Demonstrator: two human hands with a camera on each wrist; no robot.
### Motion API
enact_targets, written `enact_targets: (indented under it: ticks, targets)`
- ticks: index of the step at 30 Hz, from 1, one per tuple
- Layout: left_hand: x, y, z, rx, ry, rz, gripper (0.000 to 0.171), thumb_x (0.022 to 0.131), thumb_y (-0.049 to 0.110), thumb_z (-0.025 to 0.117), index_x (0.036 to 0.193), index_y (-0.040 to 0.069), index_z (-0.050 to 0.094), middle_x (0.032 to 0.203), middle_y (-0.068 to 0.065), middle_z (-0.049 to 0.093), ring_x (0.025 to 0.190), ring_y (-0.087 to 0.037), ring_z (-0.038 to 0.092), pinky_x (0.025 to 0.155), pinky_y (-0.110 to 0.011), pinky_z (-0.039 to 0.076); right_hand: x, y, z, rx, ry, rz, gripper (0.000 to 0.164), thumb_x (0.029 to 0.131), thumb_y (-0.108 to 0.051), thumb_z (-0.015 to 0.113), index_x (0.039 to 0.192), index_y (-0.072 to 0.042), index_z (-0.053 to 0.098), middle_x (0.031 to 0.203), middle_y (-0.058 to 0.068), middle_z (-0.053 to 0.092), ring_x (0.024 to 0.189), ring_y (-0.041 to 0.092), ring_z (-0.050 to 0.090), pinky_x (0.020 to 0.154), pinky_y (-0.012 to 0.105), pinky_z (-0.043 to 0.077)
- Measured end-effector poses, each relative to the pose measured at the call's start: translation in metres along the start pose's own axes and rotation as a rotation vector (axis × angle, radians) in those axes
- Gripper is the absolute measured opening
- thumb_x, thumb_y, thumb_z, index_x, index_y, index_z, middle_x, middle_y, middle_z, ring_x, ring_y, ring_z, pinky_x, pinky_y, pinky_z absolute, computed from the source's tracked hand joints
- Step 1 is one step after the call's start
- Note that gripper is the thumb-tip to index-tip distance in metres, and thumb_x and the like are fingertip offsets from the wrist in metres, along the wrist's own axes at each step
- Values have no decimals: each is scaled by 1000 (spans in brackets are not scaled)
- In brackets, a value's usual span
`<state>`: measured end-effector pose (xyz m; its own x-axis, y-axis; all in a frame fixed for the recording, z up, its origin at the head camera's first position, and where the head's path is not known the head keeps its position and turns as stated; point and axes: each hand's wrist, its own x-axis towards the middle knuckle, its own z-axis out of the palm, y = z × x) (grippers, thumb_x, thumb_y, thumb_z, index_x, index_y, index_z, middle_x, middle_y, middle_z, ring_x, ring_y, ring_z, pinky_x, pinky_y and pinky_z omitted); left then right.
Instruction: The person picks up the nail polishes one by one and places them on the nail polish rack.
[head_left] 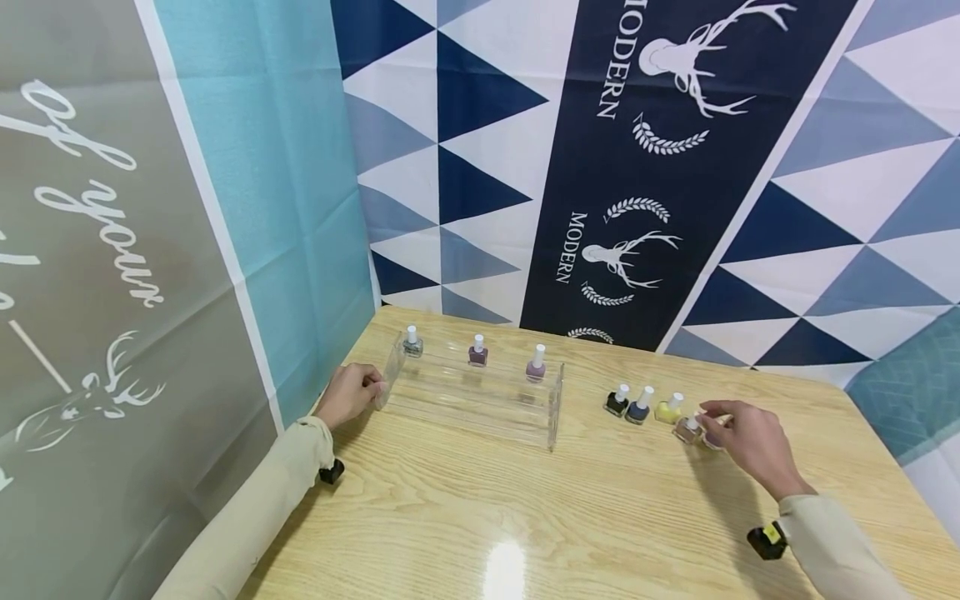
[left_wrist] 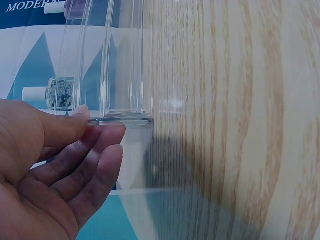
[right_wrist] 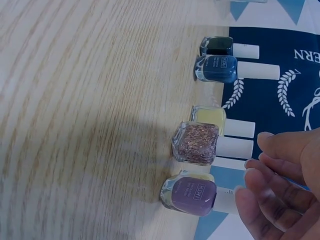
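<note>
My left hand [head_left: 351, 394] pinches the left side panel of a clear acrylic tiered rack [head_left: 557, 408], thumb on one side and fingers on the other. On the rack's upper tier stand a speckled nail polish bottle [head_left: 412, 343], a dark purple one [head_left: 477, 352] and a mauve one [head_left: 536, 367]. Over on the right, my right hand [head_left: 752, 442] hovers with thumb and fingers parted around the cap end of a glitter nail polish bottle [right_wrist: 197, 143]. Below its fingers is a purple bottle [right_wrist: 195, 196], with something yellowish partly hidden behind it.
Left of the glitter bottle stand yellow [head_left: 667, 409], blue [head_left: 638, 407] and black [head_left: 617, 402] nail polish bottles in a loose row. All rest on a wood-grain table [head_left: 450, 500]. Patterned cloth [head_left: 480, 167] hangs behind and to the left, close beside my left arm.
</note>
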<state>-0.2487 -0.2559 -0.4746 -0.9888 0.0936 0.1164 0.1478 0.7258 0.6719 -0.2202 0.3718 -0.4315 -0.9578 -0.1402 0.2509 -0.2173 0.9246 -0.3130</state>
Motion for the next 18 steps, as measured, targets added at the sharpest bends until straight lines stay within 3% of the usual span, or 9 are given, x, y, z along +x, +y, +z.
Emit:
enact_targets:
  ticks: [11,18]
  targets:
    - [0,2,0,19,8,-6,12,100,9,69,92,3,75,76,-5,70,59,-15,57,57,-33,48,1,1,5,-9,46,-25,24,94,-13,74,110,5,75,98,21,75,74,31,70,59,47,51]
    - [1,0,1,41,28,14,9,98,8,71,92,3,76,77,-3,70,64,-14,58,58,-32,48,1,2,8,-9,32,-8,26,96,-15,73,111,6,75,98,23,75,61,15,58,50,35,40]
